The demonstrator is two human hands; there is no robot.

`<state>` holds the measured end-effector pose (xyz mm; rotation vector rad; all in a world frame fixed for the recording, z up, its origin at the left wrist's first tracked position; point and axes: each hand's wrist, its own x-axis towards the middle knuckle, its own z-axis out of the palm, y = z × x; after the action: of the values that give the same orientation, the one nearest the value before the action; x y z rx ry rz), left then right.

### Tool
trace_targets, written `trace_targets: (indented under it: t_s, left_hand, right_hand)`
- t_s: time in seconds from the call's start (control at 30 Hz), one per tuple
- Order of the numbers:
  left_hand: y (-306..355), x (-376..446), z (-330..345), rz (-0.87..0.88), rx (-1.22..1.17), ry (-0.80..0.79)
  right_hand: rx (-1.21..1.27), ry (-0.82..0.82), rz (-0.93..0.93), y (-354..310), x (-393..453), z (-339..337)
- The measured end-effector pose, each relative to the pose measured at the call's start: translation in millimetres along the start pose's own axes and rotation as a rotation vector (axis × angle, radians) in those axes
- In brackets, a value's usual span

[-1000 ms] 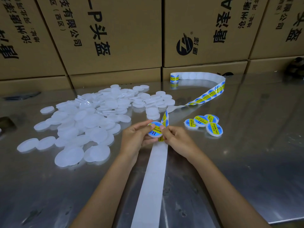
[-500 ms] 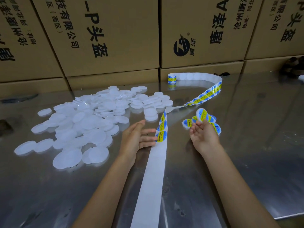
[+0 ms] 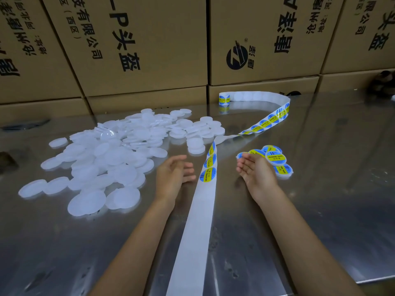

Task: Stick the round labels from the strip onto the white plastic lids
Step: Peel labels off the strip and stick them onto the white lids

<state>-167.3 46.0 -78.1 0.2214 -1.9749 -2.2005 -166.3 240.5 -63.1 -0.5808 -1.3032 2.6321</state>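
A pile of plain white plastic lids (image 3: 111,159) spreads over the left half of the steel table. The label strip (image 3: 198,214) runs from the near edge up the middle, carrying blue and yellow round labels (image 3: 208,174), then curves right to a small roll (image 3: 224,98) at the back. Several labelled lids (image 3: 275,158) lie in a small group on the right. My left hand (image 3: 173,176) hovers with relaxed fingers just left of the strip, holding nothing. My right hand (image 3: 255,169) is palm up and empty, right next to the labelled lids.
Brown cardboard boxes (image 3: 149,45) with printed characters stand as a wall along the back of the steel table (image 3: 333,189). A dark object (image 3: 382,82) sits at the far right against the boxes. The table's near right edge shows at the bottom right.
A second ago both hands held a labelled lid over the strip. The right hand carried it right and set it on the labelled group; both hands are now empty.
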Motion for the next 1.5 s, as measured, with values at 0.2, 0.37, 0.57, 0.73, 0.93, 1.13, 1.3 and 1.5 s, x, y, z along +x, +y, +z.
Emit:
trace_targets:
  t_s: [0.2,0.37,0.57,0.73,0.93,1.13,1.3,1.5]
  left_hand:
    - [-5,44,11,0.153,0.441,0.102]
    - [-7,81,33,0.342,0.849,-0.075]
    - [-14,108,41,0.34,0.888,-0.055]
    - [-13,105,38,0.289,0.695,0.048]
    - [-7,82,27,0.23,0.375,0.164]
    - [0,55,7,0.018,0.057,0.095]
    - [6,26,-8,-0.026,-0.131,-0.051]
    - [10,9,-16,-0.061,-0.167,-0.125]
  right_hand:
    - [-0.327,0.025,-0.178,12,0,10]
    - [-0.454,0.019,-0.281,24,9,12]
    - [-0.686,-0.003,-0.34,32,22,18]
    - [-0.743,0.0,-0.354,32,23,19]
    - [-0.793,0.014,-0.485,33,19,19]
    - [-1.284,-0.322,-1.017,37,6,14]
    - [-1.516,-0.374,-0.903,43,8,4]
    - [-1.432,-0.409,-0.806,41,-2,4]
